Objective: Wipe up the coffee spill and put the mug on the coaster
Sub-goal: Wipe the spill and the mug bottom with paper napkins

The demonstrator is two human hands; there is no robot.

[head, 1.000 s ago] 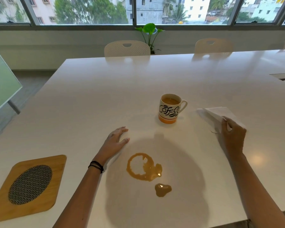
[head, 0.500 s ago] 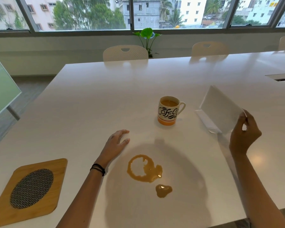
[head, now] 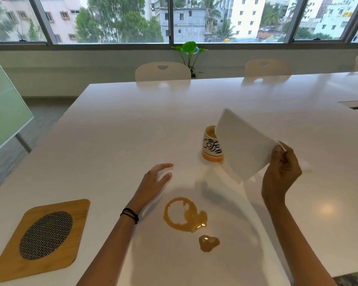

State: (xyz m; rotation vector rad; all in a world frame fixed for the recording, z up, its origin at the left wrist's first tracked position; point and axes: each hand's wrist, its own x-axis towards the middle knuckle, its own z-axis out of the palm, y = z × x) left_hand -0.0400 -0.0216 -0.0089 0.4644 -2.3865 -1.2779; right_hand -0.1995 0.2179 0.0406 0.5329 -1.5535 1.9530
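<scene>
– White tabletop [head: 112,131] fills the shot, and closest to us, at the near left corner, sits the wooden coaster [head: 9,263] with its dark woven oval [head: 46,235]. Nothing is on it.

– And the mess?

– Front and centre. A small brown puddle [head: 208,242] lies nearest, with the ring-shaped coffee spill [head: 194,220] just beyond it. The two are close but apart, both wet and shining.

– Hands?

– The left hand [head: 153,182] is palm down just past the ring, fingers loose and spread, gripping nothing. It has dark bands [head: 130,215] on the wrist. The right hand [head: 281,172] is raised on the other side, thumb and fingers pinching one corner of a white napkin [head: 244,145]. The sheet is lifted off the surface and tilted up and away to the left.

– Where's the mug?

– The mug [head: 211,145] stands upright on the table behind that napkin, which hides its right half. It has coffee inside, black lettering and an orange base. It's well apart from the coaster, and neither hand touches it.

– Anything more out there?

– More white paper [head: 305,165] lies flat behind the right hand. At the far edge are two pale chairs [head: 162,71], then a leafy plant [head: 189,48] below the windows [head: 120,19], with buildings and trees outside.
</scene>
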